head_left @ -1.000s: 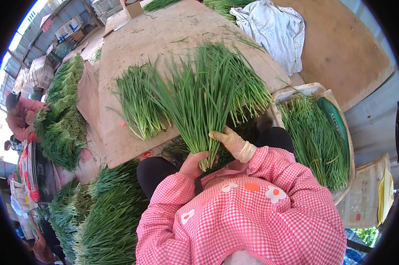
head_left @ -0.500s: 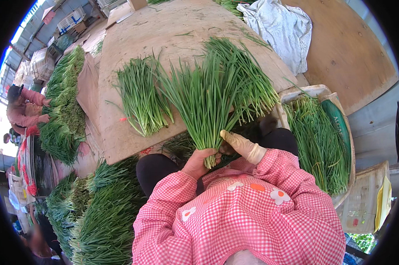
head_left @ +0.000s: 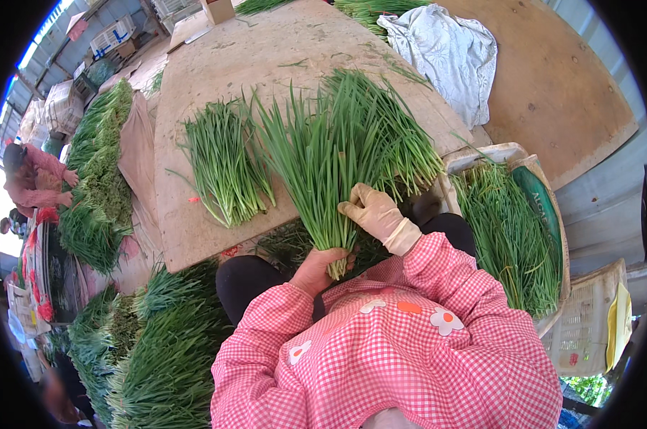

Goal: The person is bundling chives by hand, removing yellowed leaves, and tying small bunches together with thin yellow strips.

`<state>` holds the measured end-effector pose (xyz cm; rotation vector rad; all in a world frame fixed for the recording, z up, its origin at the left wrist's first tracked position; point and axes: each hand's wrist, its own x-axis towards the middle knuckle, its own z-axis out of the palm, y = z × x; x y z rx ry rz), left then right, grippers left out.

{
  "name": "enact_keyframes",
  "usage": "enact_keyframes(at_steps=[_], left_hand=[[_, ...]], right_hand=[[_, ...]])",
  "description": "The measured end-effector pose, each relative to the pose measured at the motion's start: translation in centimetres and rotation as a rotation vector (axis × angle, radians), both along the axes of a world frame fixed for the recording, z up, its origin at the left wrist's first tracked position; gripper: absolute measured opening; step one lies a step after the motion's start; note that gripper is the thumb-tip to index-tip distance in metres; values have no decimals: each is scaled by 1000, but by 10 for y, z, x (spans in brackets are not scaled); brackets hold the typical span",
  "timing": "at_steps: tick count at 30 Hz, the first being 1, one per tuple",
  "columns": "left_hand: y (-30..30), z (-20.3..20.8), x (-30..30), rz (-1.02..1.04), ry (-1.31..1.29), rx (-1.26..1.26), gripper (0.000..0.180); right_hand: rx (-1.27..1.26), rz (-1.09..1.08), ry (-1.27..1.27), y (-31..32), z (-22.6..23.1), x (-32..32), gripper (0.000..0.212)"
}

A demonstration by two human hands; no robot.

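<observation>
A fanned bunch of garlic chives (head_left: pixel 320 171) stands tilted over the table's near edge, leaf tips pointing away from me. My bare left hand (head_left: pixel 319 270) is closed round its pale stem ends. Higher up, at the bunch's right side, my right hand (head_left: pixel 378 213) in a cream rubber glove has thumb and fingers pinched on some of the chives; exactly how many stems they grip is hidden. A smaller bunch of chives (head_left: pixel 230 168) lies on the table to the left. Behind the held bunch, to the right, lies a loose heap of chives (head_left: pixel 413 146).
The wooden table (head_left: pixel 209 64) carries a crumpled white cloth (head_left: pixel 448 61) at the far right. Right of me stands a crate (head_left: pixel 545 325) full of chives. A big chive pile (head_left: pixel 177 350) lies at my left. A co-worker (head_left: pixel 33 179) handles greens farther left.
My right hand has moved up the bunch from near the stem ends, its fingers now bent against the stalks. My left hand keeps its hold, and the whole view has shifted slightly.
</observation>
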<state>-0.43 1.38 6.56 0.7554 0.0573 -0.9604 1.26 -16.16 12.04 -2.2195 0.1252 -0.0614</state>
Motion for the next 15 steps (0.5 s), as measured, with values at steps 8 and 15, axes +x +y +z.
enact_keyframes(at_steps=[8, 15], left_hand=[[4, 0, 3, 12, 29, -29, 43], [1, -5, 7, 43, 52, -38, 41]], right_hand=[[626, -36, 70, -6, -10, -8, 9], [501, 63, -263, -12, 2, -22, 10]])
